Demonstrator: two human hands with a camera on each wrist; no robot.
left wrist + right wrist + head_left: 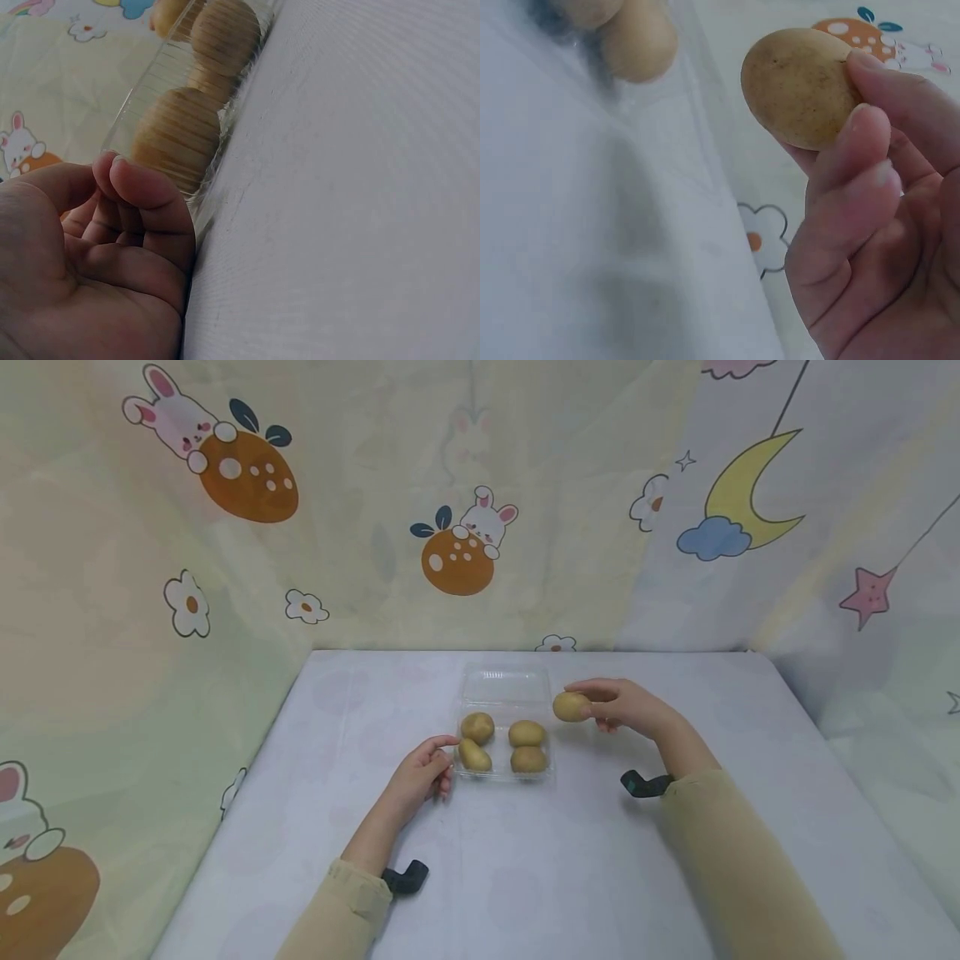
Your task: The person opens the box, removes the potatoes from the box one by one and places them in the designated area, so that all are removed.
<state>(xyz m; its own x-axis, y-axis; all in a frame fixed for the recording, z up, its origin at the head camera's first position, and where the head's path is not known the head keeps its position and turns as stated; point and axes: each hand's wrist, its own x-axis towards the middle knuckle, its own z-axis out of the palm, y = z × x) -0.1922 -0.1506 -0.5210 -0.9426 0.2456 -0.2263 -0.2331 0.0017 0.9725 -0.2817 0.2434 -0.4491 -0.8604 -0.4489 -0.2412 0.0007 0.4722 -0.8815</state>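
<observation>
A clear plastic tray (504, 777) sits mid-table with its lid (501, 687) folded open behind it. Several potatoes (527, 732) lie inside, seen through the ribbed wall (217, 161) in the left wrist view. My left hand (441, 763) holds the tray's front left corner, thumb at the rim and curled fingers (146, 199) against the wall. My right hand (600, 706) pinches one more potato (572, 707) in thumb and fingertips (859, 146), in the air just right of the lid. That potato (799, 86) is tan and speckled; the tray's potatoes (637, 41) blur at top left.
The table (525, 877) is covered in a white cloth. Cartoon-printed fabric (457, 552) with rabbits, moon and stars walls it in at the back and both sides. A black camera mount shows at each wrist (405, 877) (645, 783).
</observation>
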